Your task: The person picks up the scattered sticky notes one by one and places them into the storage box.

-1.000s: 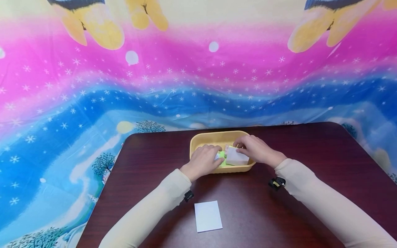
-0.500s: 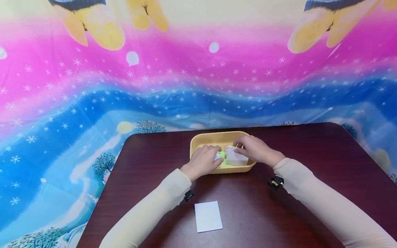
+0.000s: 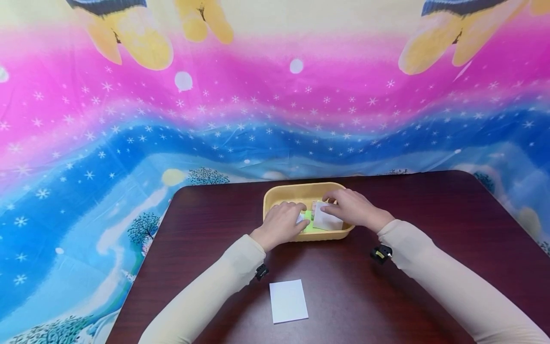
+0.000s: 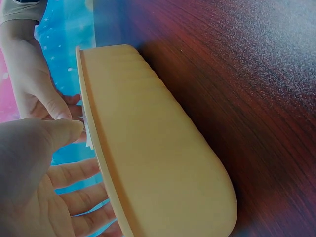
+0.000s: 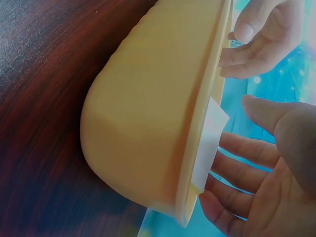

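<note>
A yellow plastic basket [image 3: 285,188] stands at the table's far side, with both hands reaching over it. In its right half a white paper pad [image 3: 327,220] leans tilted, one corner showing above the rim in the right wrist view. My right hand [image 3: 355,206] is at this pad, fingers loosely bent behind it and the thumb apart in the right wrist view. My left hand [image 3: 281,222] reaches over the left half, thumb and fingers spread; its fingertips are partly hidden by the rim. Beside it show a bit of white paper [image 3: 300,218] and a bright green piece [image 3: 308,222].
A square white paper pad [image 3: 289,301] lies flat on the dark wooden table [image 3: 206,248], nearer than the basket. Behind the table hangs a colourful printed cloth [image 3: 258,114]. A small pinkish piece [image 3: 314,205] shows behind the tilted pad.
My right hand has shifted slightly left, its thumb moving across the tilted pad. That pad has turned a little. My left hand and the pad on the table stay where they were.
</note>
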`<act>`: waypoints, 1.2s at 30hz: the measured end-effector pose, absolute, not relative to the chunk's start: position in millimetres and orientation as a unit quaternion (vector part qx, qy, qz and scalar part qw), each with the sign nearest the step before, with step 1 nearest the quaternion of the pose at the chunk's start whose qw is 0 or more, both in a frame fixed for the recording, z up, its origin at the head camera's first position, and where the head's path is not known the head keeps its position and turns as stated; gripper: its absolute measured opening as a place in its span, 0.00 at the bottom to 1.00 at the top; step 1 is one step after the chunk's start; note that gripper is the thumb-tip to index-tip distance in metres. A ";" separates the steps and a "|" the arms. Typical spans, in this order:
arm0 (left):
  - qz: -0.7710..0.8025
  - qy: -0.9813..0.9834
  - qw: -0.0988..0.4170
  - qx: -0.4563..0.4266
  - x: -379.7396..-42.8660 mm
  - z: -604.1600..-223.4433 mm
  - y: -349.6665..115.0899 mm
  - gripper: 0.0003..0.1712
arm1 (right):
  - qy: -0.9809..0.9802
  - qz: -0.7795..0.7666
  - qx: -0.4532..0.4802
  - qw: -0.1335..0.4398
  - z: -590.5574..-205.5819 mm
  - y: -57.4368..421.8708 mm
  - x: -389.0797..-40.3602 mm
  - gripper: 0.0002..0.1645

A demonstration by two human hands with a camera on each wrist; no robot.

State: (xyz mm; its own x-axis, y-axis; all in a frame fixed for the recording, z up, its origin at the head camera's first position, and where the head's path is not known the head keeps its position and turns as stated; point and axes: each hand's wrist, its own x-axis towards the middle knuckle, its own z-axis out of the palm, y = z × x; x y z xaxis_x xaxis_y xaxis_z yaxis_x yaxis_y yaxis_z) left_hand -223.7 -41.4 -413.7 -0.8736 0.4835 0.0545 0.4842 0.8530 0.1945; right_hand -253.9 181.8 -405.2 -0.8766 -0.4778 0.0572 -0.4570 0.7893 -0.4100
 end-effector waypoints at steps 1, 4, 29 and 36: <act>-0.101 -0.963 0.001 -0.251 -223.8 -413.7 -41.3 0.24 | 0.945 -0.211 -0.247 0.025 -405.4 181.8 -253.9 0.18; -0.099 -0.963 -0.001 -0.249 -224.1 -413.9 -40.8 0.24 | 0.945 -0.212 -0.246 0.028 -405.8 181.9 -253.6 0.19; -0.109 -0.963 -0.009 -0.248 -227.5 -413.0 -42.1 0.24 | 0.948 -0.209 -0.238 0.020 -398.5 176.7 -245.7 0.22; -0.116 -0.963 -0.010 -0.242 -226.5 -411.2 -45.2 0.24 | 0.950 -0.205 -0.234 0.013 -397.0 174.8 -241.3 0.22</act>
